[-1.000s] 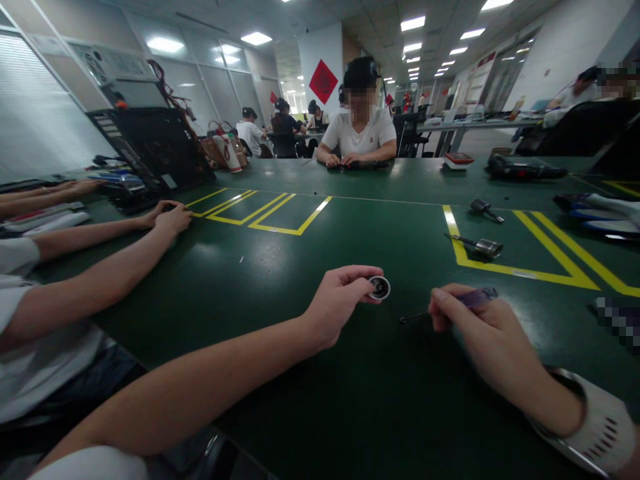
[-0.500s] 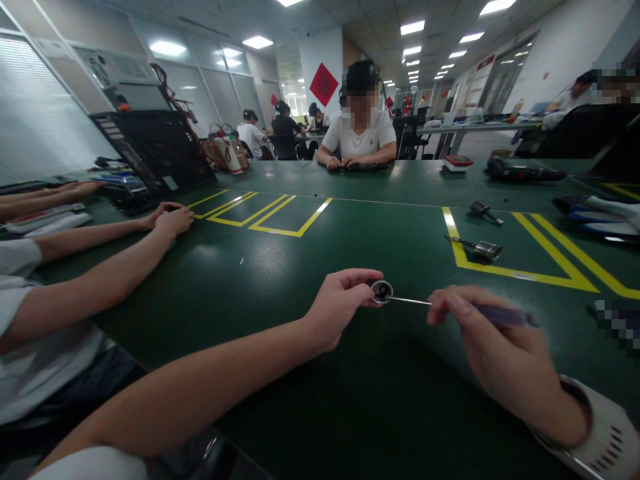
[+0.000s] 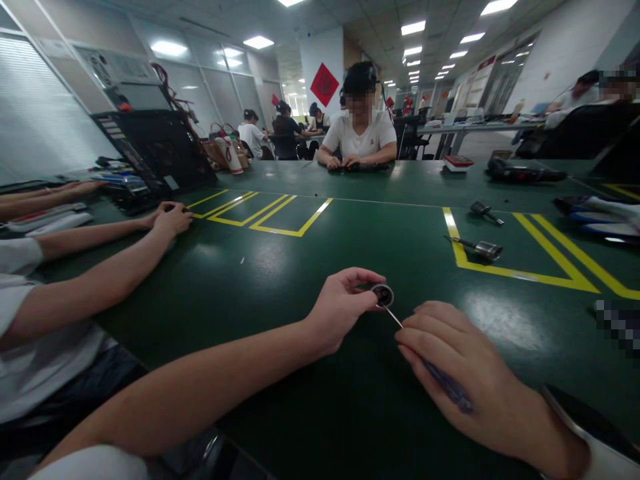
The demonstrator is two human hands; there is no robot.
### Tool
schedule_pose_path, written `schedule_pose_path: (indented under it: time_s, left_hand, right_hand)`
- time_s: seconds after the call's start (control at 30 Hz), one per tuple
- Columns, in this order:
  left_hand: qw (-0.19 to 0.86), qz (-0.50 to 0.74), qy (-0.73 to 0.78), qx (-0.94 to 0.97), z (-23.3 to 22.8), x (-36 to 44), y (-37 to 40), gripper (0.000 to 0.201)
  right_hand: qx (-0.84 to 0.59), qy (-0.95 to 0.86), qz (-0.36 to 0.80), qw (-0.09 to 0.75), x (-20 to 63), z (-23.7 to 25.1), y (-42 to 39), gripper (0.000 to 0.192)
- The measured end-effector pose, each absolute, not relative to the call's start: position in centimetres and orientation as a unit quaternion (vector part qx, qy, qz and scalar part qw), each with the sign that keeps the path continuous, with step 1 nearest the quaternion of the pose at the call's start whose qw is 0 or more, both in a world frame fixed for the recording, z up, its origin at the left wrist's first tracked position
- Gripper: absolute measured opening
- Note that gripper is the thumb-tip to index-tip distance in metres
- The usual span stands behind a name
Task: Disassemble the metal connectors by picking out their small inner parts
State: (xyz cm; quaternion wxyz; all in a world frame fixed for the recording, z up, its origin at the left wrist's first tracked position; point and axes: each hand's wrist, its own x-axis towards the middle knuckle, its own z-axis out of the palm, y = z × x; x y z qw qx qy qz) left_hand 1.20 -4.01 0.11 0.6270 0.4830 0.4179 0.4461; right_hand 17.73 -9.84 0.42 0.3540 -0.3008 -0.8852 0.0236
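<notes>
Between thumb and fingers, my left hand [image 3: 343, 303] grips a small round metal part [image 3: 384, 294] with a dark hollow face turned toward me. My right hand [image 3: 463, 370] is wrapped around a screwdriver [image 3: 447, 387] with a purplish handle. Its thin shaft slants up and left, and the tip meets the lower edge of the round part's hollow face. Whether the tip touches a screw is too small to tell. Beyond my right hand, a metal piece with a thin shaft [image 3: 486, 251] rests across yellow tape, and a similar piece [image 3: 484, 211] lies behind it.
Yellow tape [image 3: 530, 275] marks areas on the green table [image 3: 280, 267]. To the left, a co-worker's hands [image 3: 173, 219] rest near a black panel-like device [image 3: 155, 153]. Another person [image 3: 361, 133] sits opposite. A black tool [image 3: 523, 172] and a red-and-white box [image 3: 458, 163] stand at the back right.
My right hand has moved left and turned over, so the screwdriver has swung from nearly level to slanting down toward me. My left hand has barely shifted, still holding the round part.
</notes>
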Motion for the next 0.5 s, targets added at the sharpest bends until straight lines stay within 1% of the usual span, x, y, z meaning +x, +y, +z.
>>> schedule_pose_path:
  time_s: [0.13, 0.3, 0.5]
  left_hand:
    - [0.619, 0.458, 0.417, 0.483, -0.19, 1.25, -3.93, 0.021]
    - [0.606, 0.467, 0.425, 0.484, -0.03, 1.32, -3.99, 0.018]
    - [0.61, 0.459, 0.426, 0.486, 0.08, 1.23, -4.03, 0.017]
  right_hand:
    - [-0.291, -0.897, -0.003, 0.332, 17.37, 0.27, -9.91, 0.015]
    - [-0.284, -0.893, -0.001, 0.349, 17.45, 0.52, -9.94, 0.013]
    - [-0.292, -0.895, 0.005, 0.338, 17.41, 0.75, -9.91, 0.015]
